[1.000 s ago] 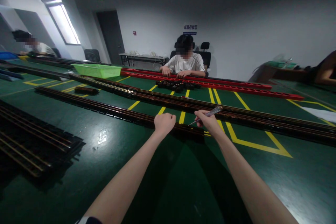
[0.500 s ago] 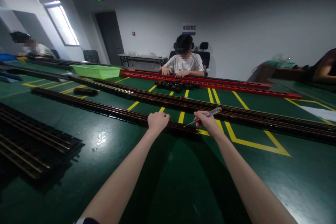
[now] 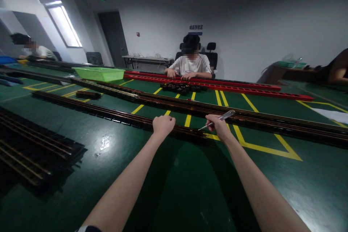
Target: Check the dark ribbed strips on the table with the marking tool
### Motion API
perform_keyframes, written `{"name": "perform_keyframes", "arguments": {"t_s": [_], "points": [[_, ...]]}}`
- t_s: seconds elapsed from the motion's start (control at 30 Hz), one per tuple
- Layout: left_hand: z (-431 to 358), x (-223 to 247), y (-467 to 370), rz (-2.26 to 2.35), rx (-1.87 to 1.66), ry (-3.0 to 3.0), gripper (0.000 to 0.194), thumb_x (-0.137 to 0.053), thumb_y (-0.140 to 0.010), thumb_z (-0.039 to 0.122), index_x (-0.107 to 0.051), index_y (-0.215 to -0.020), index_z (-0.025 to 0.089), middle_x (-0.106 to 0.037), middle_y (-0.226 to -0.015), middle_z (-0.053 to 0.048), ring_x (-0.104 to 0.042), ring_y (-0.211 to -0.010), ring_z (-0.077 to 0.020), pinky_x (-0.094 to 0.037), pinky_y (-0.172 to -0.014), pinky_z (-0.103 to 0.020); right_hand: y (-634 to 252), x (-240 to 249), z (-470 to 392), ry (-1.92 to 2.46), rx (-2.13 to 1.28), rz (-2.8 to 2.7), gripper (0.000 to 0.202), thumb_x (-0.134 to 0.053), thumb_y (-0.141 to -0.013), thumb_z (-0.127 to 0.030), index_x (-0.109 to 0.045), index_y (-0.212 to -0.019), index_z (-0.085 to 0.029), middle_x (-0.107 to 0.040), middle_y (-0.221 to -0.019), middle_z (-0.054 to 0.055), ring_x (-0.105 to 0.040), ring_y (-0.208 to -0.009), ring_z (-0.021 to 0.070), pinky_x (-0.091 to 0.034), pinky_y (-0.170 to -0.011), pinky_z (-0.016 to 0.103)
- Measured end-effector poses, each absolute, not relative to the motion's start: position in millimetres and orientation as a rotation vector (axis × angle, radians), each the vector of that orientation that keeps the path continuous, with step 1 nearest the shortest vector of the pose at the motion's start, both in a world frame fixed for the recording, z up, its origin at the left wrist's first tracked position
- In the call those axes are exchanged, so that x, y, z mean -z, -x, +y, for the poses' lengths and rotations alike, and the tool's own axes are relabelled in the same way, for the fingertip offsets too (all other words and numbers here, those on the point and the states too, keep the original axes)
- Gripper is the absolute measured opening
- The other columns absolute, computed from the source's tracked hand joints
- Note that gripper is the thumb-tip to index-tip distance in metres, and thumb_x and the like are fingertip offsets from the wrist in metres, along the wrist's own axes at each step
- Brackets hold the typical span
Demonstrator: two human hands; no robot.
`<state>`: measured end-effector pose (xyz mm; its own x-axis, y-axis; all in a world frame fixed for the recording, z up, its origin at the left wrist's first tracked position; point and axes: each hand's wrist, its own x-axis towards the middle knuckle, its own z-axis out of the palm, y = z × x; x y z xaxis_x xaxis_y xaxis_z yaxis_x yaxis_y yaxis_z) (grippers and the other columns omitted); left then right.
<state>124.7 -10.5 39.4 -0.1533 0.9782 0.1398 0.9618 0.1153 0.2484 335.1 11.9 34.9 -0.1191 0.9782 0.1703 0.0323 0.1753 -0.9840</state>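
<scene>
A long dark rail strip (image 3: 116, 116) with coppery lines lies slantwise across the green table. My left hand (image 3: 164, 124) is closed around it near its right part; the fingertips are hidden behind the hand. My right hand (image 3: 216, 126) grips a screwdriver (image 3: 227, 115) with a clear handle and a thin metal shaft. The shaft points down and left, its tip at the top of the strip near the right end. Whether the tip touches the strip is too small to tell.
Beyond lie longer dark strips (image 3: 252, 119), red slotted rails (image 3: 239, 90), a dark pile (image 3: 182, 88) and a green tray (image 3: 100, 74). More strips (image 3: 35, 141) lie at left, with a short piece (image 3: 88, 95) behind. A person (image 3: 191, 65) sits opposite; others are at both sides.
My right hand has moved slightly to the right with the screwdriver, whose tip has shifted right along the strip. My left hand has stayed in place.
</scene>
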Motion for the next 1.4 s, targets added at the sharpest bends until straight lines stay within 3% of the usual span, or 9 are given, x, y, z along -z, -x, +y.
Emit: {"name": "perform_keyframes", "arguments": {"t_s": [0.63,0.93,1.4], "points": [[-11.5,-39.2,-124.8,2.292,-0.442,-2.013,0.043,-0.032,-0.089,0.032,-0.069,-0.073,0.017,-0.070,-0.076,-0.007,-0.064,-0.071,-0.0181,-0.044,-0.070,-0.028,-342.0,-26.0,15.7,1.047,-1.148,-1.333,0.032,-0.060,-0.069,-0.035,-0.052,-0.043,-0.018,-0.043,-0.034,-0.004,-0.037,-0.032,0.0071,-0.027,-0.036,0.022],[-11.8,-39.3,-124.5,2.306,-0.464,-2.005,0.042,-0.033,-0.087,0.031,-0.071,-0.077,0.017,-0.071,-0.082,-0.009,-0.065,-0.080,-0.0224,-0.045,-0.078,-0.034,-345.8,-21.9,18.1,1.046,-1.171,-1.332,0.031,-0.062,-0.067,-0.036,-0.054,-0.043,-0.018,-0.044,-0.035,-0.003,-0.038,-0.033,0.0073,-0.028,-0.036,0.022],[-11.6,-37.2,-123.7,2.257,-0.470,-2.047,0.045,-0.030,-0.089,0.032,-0.069,-0.072,0.017,-0.069,-0.073,-0.007,-0.064,-0.072,-0.0187,-0.045,-0.078,-0.032,-360.0,-17.7,17.0,1.119,-1.239,-1.211,0.029,-0.063,-0.061,-0.033,-0.050,-0.039,-0.017,-0.041,-0.036,-0.003,-0.034,-0.031,0.0059,-0.024,-0.033,0.023]]}}
